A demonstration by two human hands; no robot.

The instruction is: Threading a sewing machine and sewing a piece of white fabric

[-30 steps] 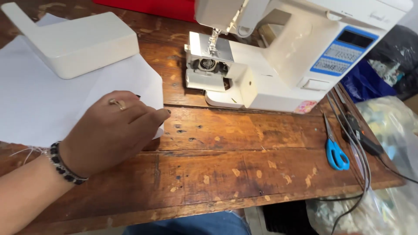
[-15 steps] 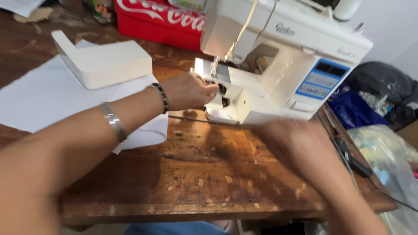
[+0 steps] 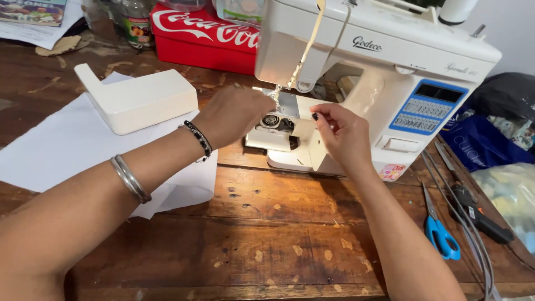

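Since the earlier frame both hands have closed on the bobbin area at centre frame, and the right arm, then a blur at lower right, is now sharp. Left hand is curled over the needle plate, fingertips hidden behind the knuckles, so whether they grip anything cannot be told. Right hand has thumb and forefinger pinched at the plate's right edge; what, if anything, lies between them is too small to tell. Bobbin sits exposed in the open bed of the sewing machine, just below the needle. Judged good practice: keep fingertips clear of the needle and steady the work from both sides. Detached cover rests on white paper at left; scissors lie at lower right; a red box stands behind.
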